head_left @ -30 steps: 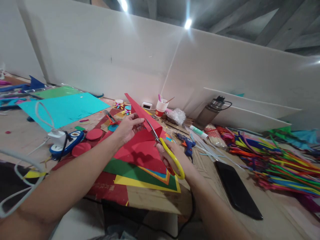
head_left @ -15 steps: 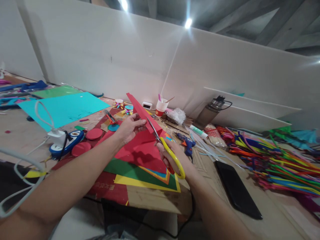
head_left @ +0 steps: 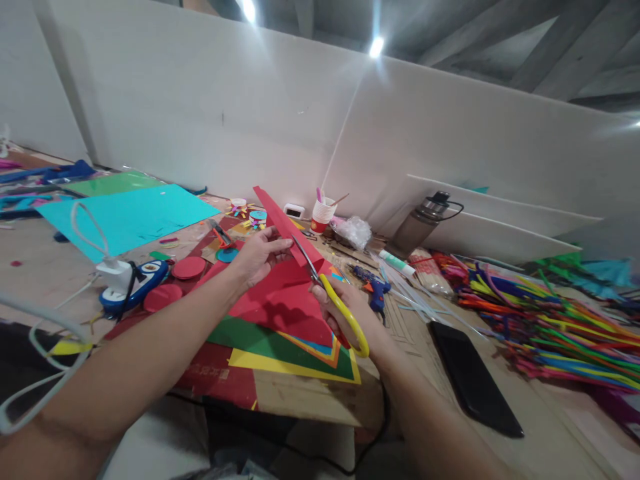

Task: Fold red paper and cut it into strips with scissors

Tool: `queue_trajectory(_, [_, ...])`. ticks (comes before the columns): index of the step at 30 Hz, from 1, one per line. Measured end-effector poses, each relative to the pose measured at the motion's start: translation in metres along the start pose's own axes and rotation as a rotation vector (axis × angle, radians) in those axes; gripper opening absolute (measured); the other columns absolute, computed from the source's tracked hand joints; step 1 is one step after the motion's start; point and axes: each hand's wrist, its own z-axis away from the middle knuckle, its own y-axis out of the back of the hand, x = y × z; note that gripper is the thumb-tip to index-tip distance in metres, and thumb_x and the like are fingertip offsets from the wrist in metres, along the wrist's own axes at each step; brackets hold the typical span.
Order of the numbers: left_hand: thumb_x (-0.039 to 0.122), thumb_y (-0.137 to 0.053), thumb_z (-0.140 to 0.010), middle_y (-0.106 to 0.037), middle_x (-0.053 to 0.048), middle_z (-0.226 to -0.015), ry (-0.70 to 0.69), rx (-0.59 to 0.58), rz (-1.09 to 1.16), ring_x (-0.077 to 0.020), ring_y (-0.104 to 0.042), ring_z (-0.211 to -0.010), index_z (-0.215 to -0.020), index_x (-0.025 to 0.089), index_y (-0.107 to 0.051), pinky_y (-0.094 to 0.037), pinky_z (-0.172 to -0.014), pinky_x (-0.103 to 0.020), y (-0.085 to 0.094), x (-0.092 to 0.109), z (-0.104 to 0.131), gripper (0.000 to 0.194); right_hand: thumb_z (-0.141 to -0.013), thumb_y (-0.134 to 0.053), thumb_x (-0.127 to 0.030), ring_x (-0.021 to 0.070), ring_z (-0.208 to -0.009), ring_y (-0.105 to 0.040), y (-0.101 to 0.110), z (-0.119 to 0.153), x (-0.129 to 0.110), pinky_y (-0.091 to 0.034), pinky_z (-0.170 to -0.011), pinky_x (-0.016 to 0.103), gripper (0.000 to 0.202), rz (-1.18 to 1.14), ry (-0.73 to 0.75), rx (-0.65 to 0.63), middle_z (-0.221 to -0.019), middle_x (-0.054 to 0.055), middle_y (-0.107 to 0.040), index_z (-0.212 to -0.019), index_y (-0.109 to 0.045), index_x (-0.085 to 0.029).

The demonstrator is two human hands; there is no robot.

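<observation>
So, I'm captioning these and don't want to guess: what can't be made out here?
All in the head view:
- The far side of the raised red paper: hidden by its near side.
- Some fingers of the right grip: hidden behind the yellow-handled scissors.
- The small white device: its display is too small to read.
- Lettering on the red board: too blurred.
- The coloured stems: cut off by the right edge.

Your left hand (head_left: pixel 257 259) and right hand (head_left: pixel 333 303): bare. Your left forearm (head_left: pixel 150 360), right forearm (head_left: pixel 425 407): bare to view's edge, slender, tapering toward wrists.
</observation>
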Motion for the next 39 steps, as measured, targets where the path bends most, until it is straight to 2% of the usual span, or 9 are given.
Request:
queue_trajectory(10, [0.012,-0.076,-0.065,-0.068,-0.001,-0.074,0.010,0.029,-0.003,-0.0093,-0.062,-0.062,-0.083,0.013,-0.066,-0.054,-0.064,-0.023,0.0013,0.0070,-0.0002,0.021,-0.086,-0.052,-0.058,0.0075,-0.041,-0.041,0.0021,-0.0001,-0.0039,-0.031,-0.039,0.019,0.039,0.028,-0.006,-0.004,-0.053,-0.006,-0.046,-0.077,-0.046,-0.021])
queue_trajectory(19, [0.011,-0.077,-0.064,-0.069,-0.002,-0.077,-0.012,0.021,-0.014,-0.0110,-0.064,-0.068,-0.082,0.012,-0.068,-0.053,-0.066,-0.024,0.0006,0.0056,-0.0001,0.020,-0.089,-0.047,-0.060,0.0073,-0.041,-0.042,-0.0006,0.0004,-0.0041,-0.033,-0.038,0.019,0.040,0.030,0.015,-0.011,-0.057,-0.006,-0.048,-0.090,-0.052,-0.020])
queue_trajectory(32, [0.011,-0.078,-0.064,-0.070,-0.002,-0.080,-0.007,-0.007,-0.006,-0.0118,-0.065,-0.070,-0.082,0.013,-0.068,-0.054,-0.066,-0.025,-0.0011,0.0054,0.0009,0.021,-0.088,-0.047,-0.061,0.0070,-0.039,-0.040,0.0011,0.0037,-0.0071,-0.031,-0.037,0.018,0.041,0.032,0.008,-0.007,-0.053,-0.006,-0.047,-0.085,-0.051,-0.020])
queue_trajectory(39, [0.010,-0.077,-0.065,-0.070,-0.003,-0.083,-0.008,-0.017,-0.004,-0.0124,-0.066,-0.074,-0.085,0.012,-0.068,-0.055,-0.071,-0.026,0.0012,0.0047,-0.0006,0.022,-0.089,-0.047,-0.061,0.0076,-0.039,-0.041,-0.0002,0.0027,-0.0031,-0.031,-0.038,0.019,0.043,0.022,0.006,0.005,-0.052,-0.007,-0.046,-0.090,-0.053,-0.019])
